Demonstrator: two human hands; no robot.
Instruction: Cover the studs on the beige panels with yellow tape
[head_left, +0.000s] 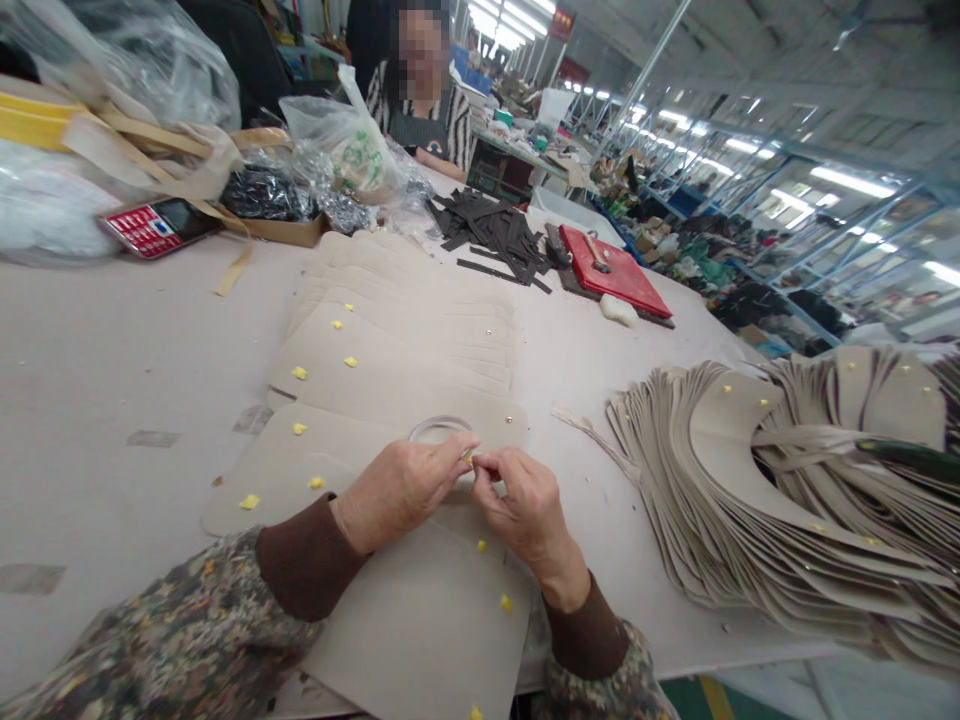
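Observation:
Both of my hands meet over beige flat cut panels (390,345) that overlap down the table. My left hand (409,490) is closed on a thin greyish ring (439,424) that looks like a narrow roll of tape. Between the fingertips of both hands a tiny yellow piece (468,457) shows. My right hand (529,505) pinches at it with thumb and forefinger, just right of the left fingertips. Small yellow tabs (250,502) are stuck on the panels, and a metal stud (509,420) sits near one panel's right edge.
Bundled beige panels (697,480) are piled at the right. Farther back are black strips (495,235), a red slab (615,270) with a small tool on it, and a white lump (618,310). A red phone (161,228) and plastic bags lie back left. A person (427,110) sits opposite.

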